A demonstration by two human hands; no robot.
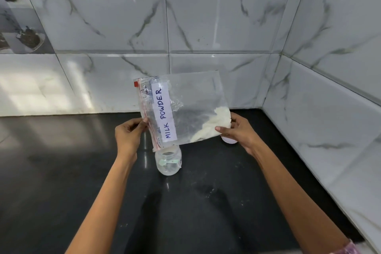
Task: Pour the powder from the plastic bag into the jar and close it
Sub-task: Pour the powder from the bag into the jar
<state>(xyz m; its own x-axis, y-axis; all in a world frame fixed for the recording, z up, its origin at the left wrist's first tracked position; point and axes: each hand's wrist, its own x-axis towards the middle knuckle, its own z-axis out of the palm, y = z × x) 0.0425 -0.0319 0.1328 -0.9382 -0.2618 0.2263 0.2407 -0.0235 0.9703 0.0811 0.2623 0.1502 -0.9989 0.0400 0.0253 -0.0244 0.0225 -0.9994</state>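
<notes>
Head view: left hand (128,134) pinches the zip edge of the plastic bag (183,109), right hand (237,130) clamps the powder (214,123) corner. Bag mouth sits over the open jar (168,161). Pour pending; next, raise right corner.

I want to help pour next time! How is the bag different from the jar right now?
The plastic bag is flat, floppy and held up in the air, tilted, by the left hand and right hand; the jar is round, stiff and stands upright on the black counter. The bag holds white powder bunched in one corner; the jar looks nearly empty. The bag has a label reading MILK POWDER. Both are see-through.
</notes>
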